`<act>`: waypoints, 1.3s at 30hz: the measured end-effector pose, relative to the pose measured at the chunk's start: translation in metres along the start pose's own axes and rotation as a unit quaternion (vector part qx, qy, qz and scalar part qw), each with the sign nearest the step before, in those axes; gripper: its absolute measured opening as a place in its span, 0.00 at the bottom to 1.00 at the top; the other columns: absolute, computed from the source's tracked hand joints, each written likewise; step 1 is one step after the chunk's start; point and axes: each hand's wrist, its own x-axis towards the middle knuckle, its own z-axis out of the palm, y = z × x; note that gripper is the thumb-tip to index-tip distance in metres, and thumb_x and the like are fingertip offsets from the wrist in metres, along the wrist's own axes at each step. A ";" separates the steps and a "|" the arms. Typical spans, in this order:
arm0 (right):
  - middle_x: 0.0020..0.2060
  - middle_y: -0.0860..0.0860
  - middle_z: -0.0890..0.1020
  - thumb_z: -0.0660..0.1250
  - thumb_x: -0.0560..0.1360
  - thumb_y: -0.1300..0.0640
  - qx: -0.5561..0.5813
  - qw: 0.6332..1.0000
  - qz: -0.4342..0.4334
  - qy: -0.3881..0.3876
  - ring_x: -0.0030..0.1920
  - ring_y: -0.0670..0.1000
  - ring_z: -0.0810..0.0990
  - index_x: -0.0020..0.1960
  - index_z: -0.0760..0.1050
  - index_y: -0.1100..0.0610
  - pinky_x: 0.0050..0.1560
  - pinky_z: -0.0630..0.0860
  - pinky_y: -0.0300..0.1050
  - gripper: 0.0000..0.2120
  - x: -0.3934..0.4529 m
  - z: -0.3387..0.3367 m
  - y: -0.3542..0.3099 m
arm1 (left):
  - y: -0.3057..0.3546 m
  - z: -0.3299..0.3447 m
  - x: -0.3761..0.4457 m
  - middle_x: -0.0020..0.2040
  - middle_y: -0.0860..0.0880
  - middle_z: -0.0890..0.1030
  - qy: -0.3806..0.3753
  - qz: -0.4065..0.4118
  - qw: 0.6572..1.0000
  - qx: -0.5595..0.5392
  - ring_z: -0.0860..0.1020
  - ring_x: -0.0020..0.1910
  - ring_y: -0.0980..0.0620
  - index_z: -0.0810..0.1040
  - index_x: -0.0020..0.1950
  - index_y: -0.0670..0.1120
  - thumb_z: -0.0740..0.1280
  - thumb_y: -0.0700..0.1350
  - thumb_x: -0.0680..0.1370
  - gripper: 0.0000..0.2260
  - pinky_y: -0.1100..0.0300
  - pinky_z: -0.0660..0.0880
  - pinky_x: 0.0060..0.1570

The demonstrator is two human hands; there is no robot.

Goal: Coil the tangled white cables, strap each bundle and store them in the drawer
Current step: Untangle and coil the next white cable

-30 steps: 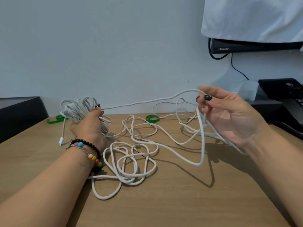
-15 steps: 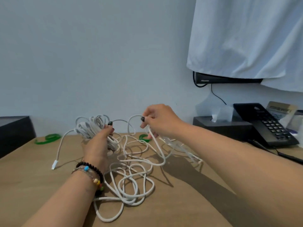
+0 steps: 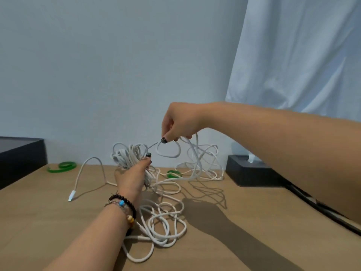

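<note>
My left hand (image 3: 132,178) grips a bundle of coiled white cable (image 3: 128,155), held upright above the wooden desk (image 3: 224,241). Just above and to its right, my right hand (image 3: 178,124) pinches a loop of the same white cable (image 3: 169,151) and holds it raised. A tangle of loose white cable (image 3: 166,222) lies on the desk below both hands. One plug end (image 3: 71,198) rests on the desk to the left. Two green straps lie near the wall, one at the left (image 3: 62,166) and one behind the tangle (image 3: 174,174).
A black box (image 3: 21,157) stands at the desk's left edge. At the right, a black tissue box (image 3: 252,176) and a dark cable (image 3: 320,210) running along the desk. White cloth (image 3: 297,55) hangs at the upper right.
My right hand has swung in from the far right and risen, carrying a loop of cable close above the coil in my left hand. The view has tilted upward.
</note>
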 end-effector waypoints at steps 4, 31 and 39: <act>0.30 0.48 0.80 0.73 0.74 0.54 -0.006 0.998 -0.003 0.062 0.29 0.46 0.73 0.37 0.81 0.53 0.28 0.70 0.33 0.07 -0.009 -0.028 -0.002 | 0.009 0.002 -0.016 0.53 0.48 0.79 0.001 0.015 1.000 -0.018 0.79 0.50 0.50 0.68 0.60 0.43 0.79 0.53 0.65 0.32 0.55 0.74 0.49; 0.30 0.52 0.68 0.53 0.84 0.61 0.545 0.778 0.251 0.187 0.26 0.48 0.62 0.48 0.70 0.58 0.28 0.59 0.41 0.09 -0.084 0.107 0.148 | -0.008 0.022 -0.037 0.43 0.51 0.82 -0.137 0.204 0.933 0.261 0.79 0.41 0.59 0.80 0.51 0.44 0.75 0.40 0.72 0.09 0.72 0.73 0.35; 0.40 0.48 0.80 0.63 0.80 0.56 0.235 0.881 0.237 0.336 0.42 0.48 0.77 0.51 0.77 0.55 0.42 0.69 0.43 0.05 -0.113 0.134 0.177 | -0.011 0.028 -0.044 0.43 0.51 0.83 -0.168 0.198 0.928 0.266 0.81 0.43 0.56 0.81 0.48 0.47 0.76 0.40 0.71 0.09 0.66 0.76 0.39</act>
